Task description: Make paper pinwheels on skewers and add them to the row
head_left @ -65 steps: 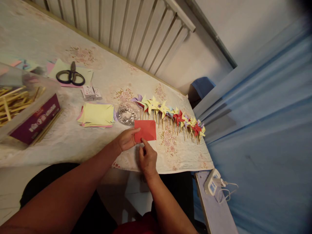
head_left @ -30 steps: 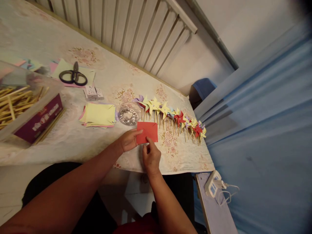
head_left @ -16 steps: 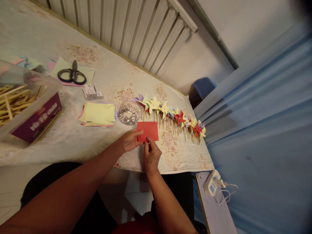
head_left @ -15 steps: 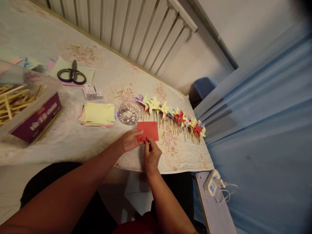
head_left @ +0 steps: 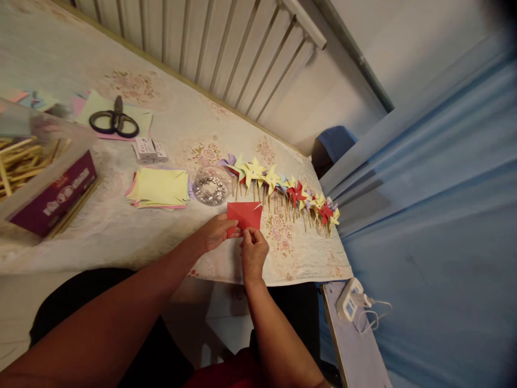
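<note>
A red square of paper (head_left: 247, 213) with slits cut in from its corners is held over the near part of the table. My left hand (head_left: 218, 231) grips its left side, thumb on top. My right hand (head_left: 254, 249) pinches the lower edge close to the left fingertips, and the lower right corner appears bent inward there. Just beyond the paper sits a clear round dish (head_left: 210, 186) of small shiny metal pieces. A stack of yellow and other coloured paper squares (head_left: 159, 187) lies to its left. Finished paper pinwheels (head_left: 295, 194) on sticks lie in a row to the right.
Black-handled scissors (head_left: 115, 123) rest on more paper sheets, with small white boxes (head_left: 149, 150) nearby. A clear bin (head_left: 60, 194) of wooden sticks stands at the left. A blue curtain (head_left: 412, 215) hangs at the right, above a power strip (head_left: 349, 299).
My right hand has shifted slightly, and the red paper's lower right corner has folded in toward the middle. The slit at the upper right has opened wider.
</note>
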Tool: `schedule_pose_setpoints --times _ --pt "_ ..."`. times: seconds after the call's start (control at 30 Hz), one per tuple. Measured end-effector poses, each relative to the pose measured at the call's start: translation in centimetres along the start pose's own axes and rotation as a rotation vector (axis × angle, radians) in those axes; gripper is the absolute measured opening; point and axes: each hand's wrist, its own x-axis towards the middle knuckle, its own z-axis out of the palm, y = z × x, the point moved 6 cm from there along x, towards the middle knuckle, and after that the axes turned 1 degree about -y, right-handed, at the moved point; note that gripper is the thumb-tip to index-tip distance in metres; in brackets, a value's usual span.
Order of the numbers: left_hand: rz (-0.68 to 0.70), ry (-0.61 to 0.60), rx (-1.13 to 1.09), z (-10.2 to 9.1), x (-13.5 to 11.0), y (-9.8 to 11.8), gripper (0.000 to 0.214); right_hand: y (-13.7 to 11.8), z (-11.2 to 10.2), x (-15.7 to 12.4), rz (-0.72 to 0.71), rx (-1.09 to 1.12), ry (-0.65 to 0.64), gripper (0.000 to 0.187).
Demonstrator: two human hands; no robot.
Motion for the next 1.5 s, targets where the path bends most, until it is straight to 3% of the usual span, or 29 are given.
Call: schedule_pose_setpoints --times 0.3,1.03,1.17,1.27,1.33,1.5 --pt "0.01 0.018 0.063 -0.1 0.2 -0.3 0.023 0.8 0.1 1.2 0.112 0.043 -0.03 0.022" --pt "0.024 0.274 0.271 -0.4 -0.2 -0.2 0.034 1.6 0.9 0.7 0.276 0.139 -0.066 0.019" --pt "0.002 0.31 0.339 0.1 -0.5 0.8 0.034 1.2 -1.7 1.7 0.218 0.019 0.072 0.021" --pt "-0.037 0.307 0.42 0.4 -0.6 1.3 0.031 -0.1 -4.7 4.1 0.075 -0.051 0.195 0.032" --pt "-0.084 0.272 0.483 0.5 -0.5 1.3 0.03 -0.6 -5.6 6.0 0.043 -0.014 0.116 0.041" --pt "-0.154 0.165 0.631 0.4 -0.4 0.7 0.029 -0.7 -3.6 8.5 0.138 0.065 -0.455 0.038"
